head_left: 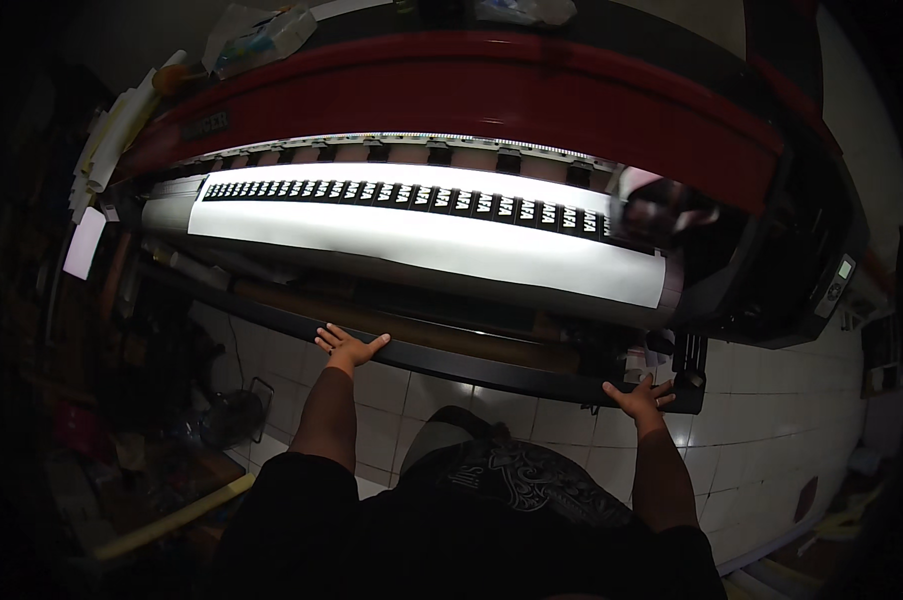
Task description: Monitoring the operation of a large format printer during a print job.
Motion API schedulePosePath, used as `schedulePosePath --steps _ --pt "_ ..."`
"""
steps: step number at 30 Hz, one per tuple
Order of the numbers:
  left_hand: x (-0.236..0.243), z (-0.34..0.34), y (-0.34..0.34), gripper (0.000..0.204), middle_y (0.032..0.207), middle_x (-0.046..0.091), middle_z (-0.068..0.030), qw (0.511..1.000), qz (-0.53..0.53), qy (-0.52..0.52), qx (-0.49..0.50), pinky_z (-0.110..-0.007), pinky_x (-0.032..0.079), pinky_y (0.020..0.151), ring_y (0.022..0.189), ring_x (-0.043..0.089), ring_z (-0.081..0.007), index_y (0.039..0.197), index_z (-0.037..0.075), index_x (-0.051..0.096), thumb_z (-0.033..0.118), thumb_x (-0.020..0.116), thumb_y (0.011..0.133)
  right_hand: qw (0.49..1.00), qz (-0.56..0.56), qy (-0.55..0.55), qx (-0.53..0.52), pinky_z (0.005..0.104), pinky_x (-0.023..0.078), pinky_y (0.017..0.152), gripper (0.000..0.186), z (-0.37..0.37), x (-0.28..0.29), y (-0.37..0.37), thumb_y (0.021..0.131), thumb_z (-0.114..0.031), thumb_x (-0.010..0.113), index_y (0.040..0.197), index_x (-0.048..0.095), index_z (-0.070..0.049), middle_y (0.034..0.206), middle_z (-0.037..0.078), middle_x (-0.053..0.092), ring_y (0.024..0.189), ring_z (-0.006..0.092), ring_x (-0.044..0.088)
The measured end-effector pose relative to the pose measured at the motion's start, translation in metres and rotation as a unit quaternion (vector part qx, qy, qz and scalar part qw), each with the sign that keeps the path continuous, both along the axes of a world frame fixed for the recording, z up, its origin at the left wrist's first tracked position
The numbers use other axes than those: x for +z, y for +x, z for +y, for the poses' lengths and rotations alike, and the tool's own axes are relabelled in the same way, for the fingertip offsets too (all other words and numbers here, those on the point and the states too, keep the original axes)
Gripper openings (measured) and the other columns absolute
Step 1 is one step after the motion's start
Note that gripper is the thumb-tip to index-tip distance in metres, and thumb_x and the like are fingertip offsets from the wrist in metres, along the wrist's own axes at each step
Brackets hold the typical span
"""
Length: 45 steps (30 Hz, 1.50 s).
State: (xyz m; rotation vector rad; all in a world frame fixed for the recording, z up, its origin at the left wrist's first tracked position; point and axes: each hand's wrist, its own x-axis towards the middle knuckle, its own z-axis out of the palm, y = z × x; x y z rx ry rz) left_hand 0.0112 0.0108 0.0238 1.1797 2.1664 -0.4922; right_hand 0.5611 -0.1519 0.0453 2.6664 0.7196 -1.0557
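Note:
My left hand lies with spread fingers on a long black bar along the front of a large red and black printer. Toward the bar's right end, my right hand touches it, also with fingers apart. Above the bar, a wide white printed sheet lies over the curved platen, with a row of repeated black blocks bearing white lettering. A brown roll runs just behind the bar. A blurred carriage sits over the sheet's right part.
A control panel is on the printer's right end. Plastic bags lie on its top; paper rolls lean at the left. A fan and a long yellow tube are low at left, on a tiled floor.

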Motion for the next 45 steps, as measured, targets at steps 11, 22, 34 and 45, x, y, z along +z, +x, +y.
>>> schedulePosePath --steps 11,22,34,45 --pt "-0.001 0.002 -0.001 0.149 0.149 -0.026 -0.0332 1.0 0.009 -0.008 0.018 -0.067 -0.003 0.107 0.135 -0.032 -0.049 0.142 -0.011 -0.02 0.09 0.054 0.061 1.0 -0.002 0.004 -0.002 0.0678 0.013 0.109 0.134 -0.001 -0.006 0.002 0.054 -0.077 0.074 0.152 0.01 -0.01 0.154 0.028 -0.014 0.14 0.0504 -0.019" --pt "-0.004 0.002 -0.003 0.151 0.15 -0.025 -0.0325 1.0 0.001 -0.003 0.021 -0.067 -0.005 0.107 0.135 -0.031 -0.049 0.142 -0.011 -0.02 0.092 0.053 0.059 1.0 0.001 0.01 -0.007 0.0672 0.013 0.109 0.133 -0.002 -0.006 0.001 0.055 -0.076 0.075 0.151 0.012 -0.01 0.154 0.028 -0.014 0.14 0.0501 -0.018" --pt "-0.006 0.005 0.0 0.149 0.15 -0.026 -0.0318 1.0 0.016 -0.007 0.01 -0.067 -0.003 0.107 0.136 -0.03 -0.0481 0.143 -0.008 -0.022 0.092 0.051 0.061 0.957 -0.01 0.291 0.002 0.0541 0.026 0.11 0.104 -0.023 -0.017 -0.039 0.071 -0.056 0.076 0.147 0.025 -0.005 0.152 0.025 0.017 0.14 0.0402 0.019" --pt "-0.015 -0.005 -0.013 0.149 0.151 -0.023 -0.0317 0.998 -0.009 0.054 0.031 -0.067 -0.004 0.108 0.136 -0.03 -0.0475 0.145 -0.009 -0.017 0.091 0.054 0.059 0.234 0.709 0.634 0.2 0.0338 0.052 0.073 0.021 -0.04 0.364 -0.233 0.088 -0.022 0.067 0.096 0.065 -0.003 0.097 0.017 0.065 0.084 0.0236 0.063"
